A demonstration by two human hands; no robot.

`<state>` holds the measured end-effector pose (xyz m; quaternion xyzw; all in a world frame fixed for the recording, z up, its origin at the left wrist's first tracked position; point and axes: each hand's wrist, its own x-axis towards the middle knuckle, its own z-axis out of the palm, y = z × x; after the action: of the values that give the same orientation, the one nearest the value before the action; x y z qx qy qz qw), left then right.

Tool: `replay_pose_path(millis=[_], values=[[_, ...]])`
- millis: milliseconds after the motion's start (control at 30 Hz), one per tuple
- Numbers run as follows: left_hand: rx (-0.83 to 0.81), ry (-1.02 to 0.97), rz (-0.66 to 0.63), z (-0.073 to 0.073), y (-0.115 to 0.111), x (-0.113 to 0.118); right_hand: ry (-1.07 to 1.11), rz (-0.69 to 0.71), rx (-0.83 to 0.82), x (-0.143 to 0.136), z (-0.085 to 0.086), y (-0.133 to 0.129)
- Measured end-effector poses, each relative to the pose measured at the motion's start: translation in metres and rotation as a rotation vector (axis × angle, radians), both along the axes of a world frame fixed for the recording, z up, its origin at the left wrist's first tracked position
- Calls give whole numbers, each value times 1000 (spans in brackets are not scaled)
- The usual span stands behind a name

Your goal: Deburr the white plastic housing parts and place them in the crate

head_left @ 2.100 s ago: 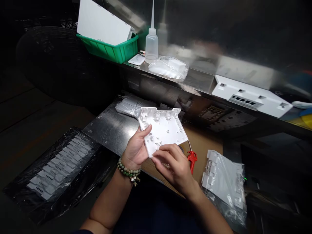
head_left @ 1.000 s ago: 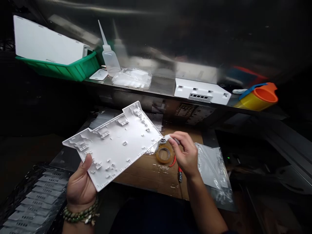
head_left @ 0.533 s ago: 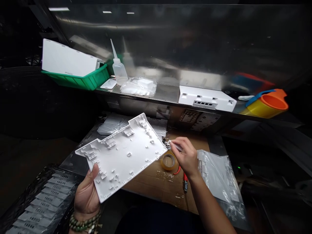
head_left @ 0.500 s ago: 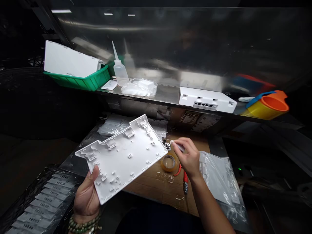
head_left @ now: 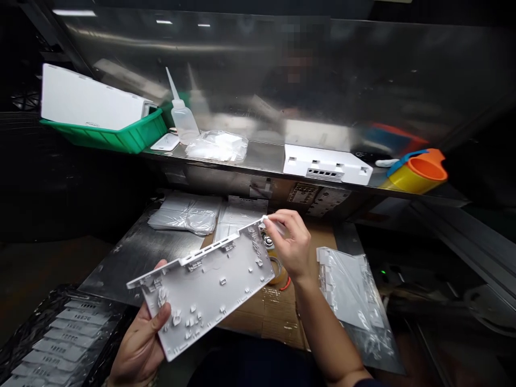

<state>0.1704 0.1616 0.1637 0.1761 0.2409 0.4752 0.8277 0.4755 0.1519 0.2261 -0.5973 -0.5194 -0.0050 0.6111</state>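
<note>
- The white panel [head_left: 212, 296] was off the desk [head_left: 116, 269], tilted in the air above the cardboard [head_left: 278, 317], with its left end reaching out past the cardboard's left side.
- The left hand [head_left: 139, 344], left of the cardboard, was closed on the panel's lower-left end: thumb over the inner face, fingers behind.
- The right hand [head_left: 293, 244], over the right part of the cardboard, had its fingertips bunched narrowly at the panel's upper right corner, pinching a pale scrap [head_left: 281, 229] too hidden to identify.
- The panel looked like thin moulded plastic, so it was probably light and fairly stiff, easy for one hand to carry, though likely to flex a little across its middle.
- Its smooth face would probably have been slick and quick to mark; the small posts and clips inside seemed the fragile parts, liable to snap under a pressing thumb.
- The safest hold seemed to be the plain rim at either short end, thumb on a bare patch between the clips, clear of the slotted edge.
- A roll of tape [head_left: 283, 272] lay on the cardboard, partly hidden by the panel; a bagged panel [head_left: 350, 295] lay to the cardboard's right, and a plastic-wrapped stack [head_left: 185, 209] lay beyond its left side.
</note>
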Motion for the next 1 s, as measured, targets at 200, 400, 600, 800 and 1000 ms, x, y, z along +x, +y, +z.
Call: replay_pose_path(millis=[200, 400, 600, 800, 1000], values=[[-46, 97, 3, 7, -2, 8, 14, -35, -33, 16, -28, 6], [-40, 353, -96, 27, -10, 43, 77, -29, -11, -1, -25, -2], [179, 444, -133, 24, -19, 84, 58, 213, -10, -61, -8, -23], [324, 507, -108, 13, -24, 92, 6, 195, -16, -73, -14, -26], [294, 516, -133, 19, -25, 88, -65, 189, -4, -65, -24, -21]])
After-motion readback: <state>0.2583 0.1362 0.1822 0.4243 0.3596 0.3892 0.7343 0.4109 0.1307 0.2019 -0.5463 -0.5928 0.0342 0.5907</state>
